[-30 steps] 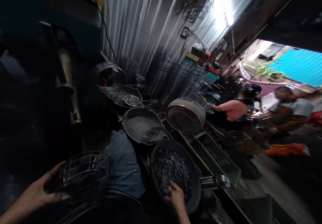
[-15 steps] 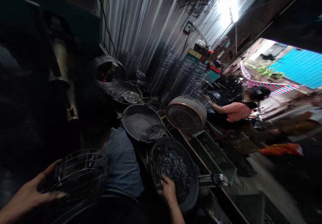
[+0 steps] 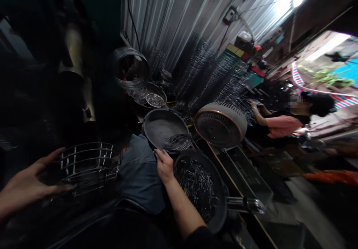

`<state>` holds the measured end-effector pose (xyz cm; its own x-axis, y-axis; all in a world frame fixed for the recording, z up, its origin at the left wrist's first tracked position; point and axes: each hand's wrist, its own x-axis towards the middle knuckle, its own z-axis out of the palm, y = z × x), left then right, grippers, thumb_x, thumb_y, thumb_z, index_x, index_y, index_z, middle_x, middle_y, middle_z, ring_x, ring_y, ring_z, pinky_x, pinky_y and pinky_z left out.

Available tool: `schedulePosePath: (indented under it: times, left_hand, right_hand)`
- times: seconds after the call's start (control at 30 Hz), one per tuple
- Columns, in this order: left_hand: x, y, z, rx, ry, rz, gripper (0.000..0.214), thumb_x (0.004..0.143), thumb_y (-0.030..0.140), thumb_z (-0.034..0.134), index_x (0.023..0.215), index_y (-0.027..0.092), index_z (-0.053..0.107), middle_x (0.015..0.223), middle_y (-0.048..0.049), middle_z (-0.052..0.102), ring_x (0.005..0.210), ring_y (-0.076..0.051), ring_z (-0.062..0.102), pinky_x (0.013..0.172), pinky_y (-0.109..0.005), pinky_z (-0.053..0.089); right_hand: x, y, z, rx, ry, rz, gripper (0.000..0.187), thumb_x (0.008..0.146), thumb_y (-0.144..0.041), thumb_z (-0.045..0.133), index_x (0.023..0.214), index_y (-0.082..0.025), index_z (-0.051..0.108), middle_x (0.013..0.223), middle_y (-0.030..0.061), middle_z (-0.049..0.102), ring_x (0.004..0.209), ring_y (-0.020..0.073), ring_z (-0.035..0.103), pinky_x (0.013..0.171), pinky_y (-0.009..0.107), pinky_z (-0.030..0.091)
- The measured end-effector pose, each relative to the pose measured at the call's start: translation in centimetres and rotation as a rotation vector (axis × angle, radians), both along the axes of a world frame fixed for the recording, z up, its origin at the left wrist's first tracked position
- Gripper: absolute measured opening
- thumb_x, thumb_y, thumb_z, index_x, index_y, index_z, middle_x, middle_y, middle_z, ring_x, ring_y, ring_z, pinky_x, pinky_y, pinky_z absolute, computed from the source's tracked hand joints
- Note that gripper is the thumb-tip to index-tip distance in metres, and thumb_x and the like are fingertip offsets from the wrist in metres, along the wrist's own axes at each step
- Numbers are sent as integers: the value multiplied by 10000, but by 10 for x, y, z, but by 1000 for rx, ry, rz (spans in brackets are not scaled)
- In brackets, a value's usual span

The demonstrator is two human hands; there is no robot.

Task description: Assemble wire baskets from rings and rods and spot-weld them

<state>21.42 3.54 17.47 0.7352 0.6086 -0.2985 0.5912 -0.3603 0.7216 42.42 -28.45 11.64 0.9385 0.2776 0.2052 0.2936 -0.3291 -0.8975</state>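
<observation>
My left hand grips the side of a round wire basket, thumb below and fingers above, at the lower left. The basket has curved rings joined by short cross wires. My right hand is closed in a pinch beside the knee in blue cloth; whatever lies between its fingertips is too small to name. Below and right of it, a dark pan holds many short metal wire pieces. My right forearm passes over the left part of this pan.
Another pan with wire rings lies farther off. A round grey fan stands right of it. Tall stacks of wire rings lean by the corrugated wall. A co-worker in a pink shirt sits at the right.
My right hand has come up and left, out of the pan of wire pieces, toward the knee. The wire basket in my left hand has tilted. The view has turned slightly left.
</observation>
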Motion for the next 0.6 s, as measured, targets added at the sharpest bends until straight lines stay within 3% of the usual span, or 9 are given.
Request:
schedulePosePath:
  times: [0.1,0.23,0.3,0.33,0.43,0.6]
  left_hand:
    - [4,0,7,85,-26,63,912,532,608,756,1355,481,385,1170,94,652,1039,-268,648,926,-546,507]
    - [6,-4,13,120,-85,26,968,546,469,790,1408,326,374,1364,-7,548,1164,-263,586,1030,-472,462]
    - [8,-7,14,105,-174,-59,1022,518,423,817,1416,212,378,1410,-82,499,1250,-279,520,1079,-446,419]
    - [10,-8,14,93,-206,-50,1081,449,398,851,1408,194,394,1388,-96,517,1236,-291,529,1081,-453,416]
    - [15,-5,7,95,-292,-62,1118,411,372,880,1409,196,407,1408,-117,477,1273,-297,498,1119,-443,373]
    - [17,-7,7,94,-289,-84,1164,380,351,898,1422,214,398,1386,-122,477,1257,-319,502,1075,-447,417]
  right_hand:
    - [4,34,-9,-33,-76,57,238,805,-223,554,897,-255,770,968,46,729,939,192,670,906,307,513]
    - [-3,43,-3,-30,-90,106,267,839,-316,530,908,-217,768,907,79,733,849,202,681,820,327,544]
    - [-5,41,10,-2,-60,179,325,849,-378,532,1004,-189,747,916,90,724,819,198,676,791,331,544]
    - [-4,41,18,14,-41,221,348,850,-395,542,1047,-183,734,902,87,718,787,190,670,770,327,544]
    - [-1,50,42,27,21,416,335,834,-381,604,1083,-191,723,826,64,702,678,165,639,696,305,543]
    - [-20,84,87,-195,-180,804,401,753,-418,712,1107,-230,718,1074,93,700,1010,260,648,860,360,534]
